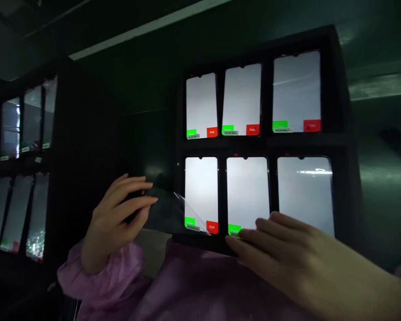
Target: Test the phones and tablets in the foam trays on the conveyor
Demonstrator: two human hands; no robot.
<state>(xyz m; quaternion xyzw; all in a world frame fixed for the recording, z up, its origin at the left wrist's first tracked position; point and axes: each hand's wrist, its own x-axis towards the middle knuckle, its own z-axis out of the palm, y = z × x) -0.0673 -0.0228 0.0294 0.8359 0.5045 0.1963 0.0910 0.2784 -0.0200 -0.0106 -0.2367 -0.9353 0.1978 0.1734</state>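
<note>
A black tray [245,146] in front of me holds two rows of lit phones, three to a row, with white screens and green and red labels. My left hand [120,209] is pinched on the edge of a clear plastic film [177,200], left of the lower-left phone [201,189]. The film bends up over that phone, its edge running down to the red label. My right hand [280,249] lies with fingers stretched over the bottom of the lower-middle phone [247,191] and partly covers the lower-right phone [304,191]. Its fingers hold nothing that I can see.
Another dark tray [62,156] with several phones stands at the left, their screens greyish and some reflecting light. A dark green surface [147,89] extends behind both trays, with a pale strip [137,33] across it. The room is dim.
</note>
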